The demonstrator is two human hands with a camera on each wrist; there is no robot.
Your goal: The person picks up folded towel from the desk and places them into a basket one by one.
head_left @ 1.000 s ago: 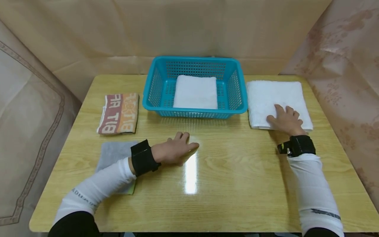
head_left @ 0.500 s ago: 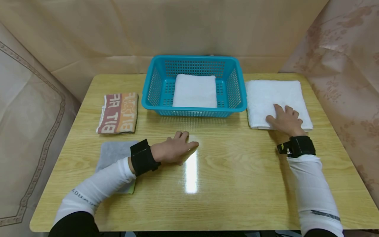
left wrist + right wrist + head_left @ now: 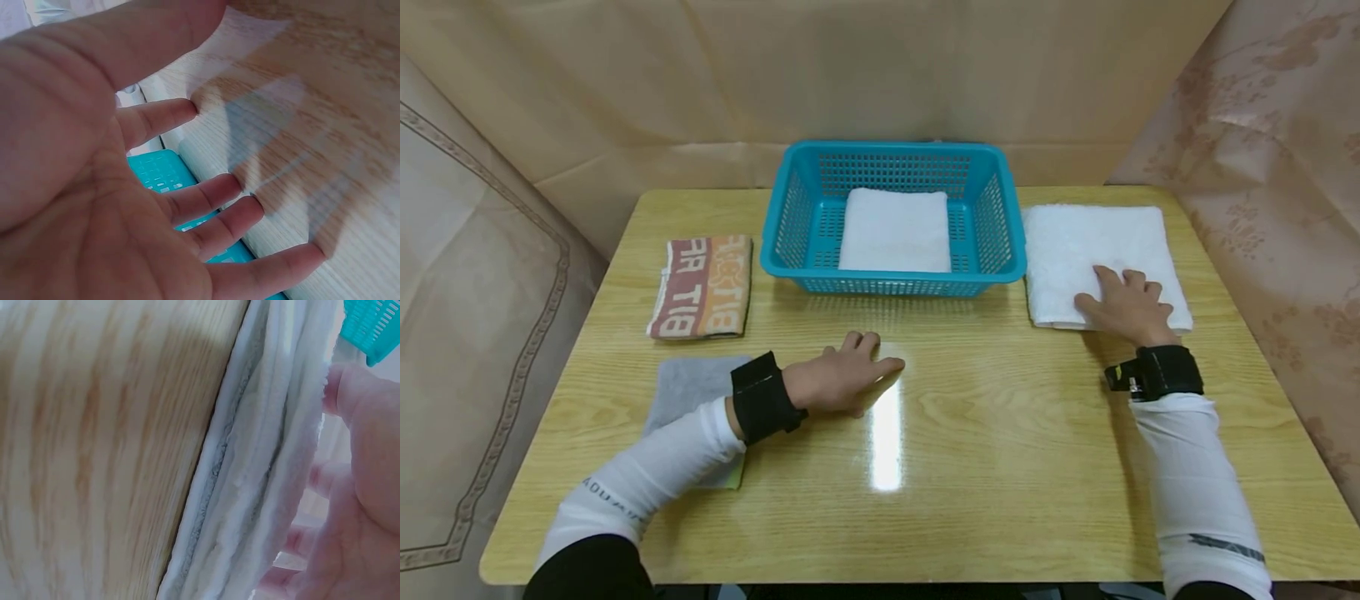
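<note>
My left hand (image 3: 838,379) rests with its fingertips on the wooden table, fingers spread; the left wrist view shows them touching the surface with nothing in the palm. On the right, my right hand (image 3: 1127,311) lies on the near part of a folded white towel (image 3: 1093,237), its fingertips touching the top. The right wrist view shows several layers along that towel's (image 3: 250,450) edge. Between and behind the hands stands a blue plastic basket (image 3: 891,285), holding another folded white towel (image 3: 895,233).
A folded brown and orange towel with lettering (image 3: 703,287) lies at the left of the table (image 3: 1000,467). In front of it is a grey cloth (image 3: 688,387), partly hidden under my left forearm. Curtains hang behind and at both sides.
</note>
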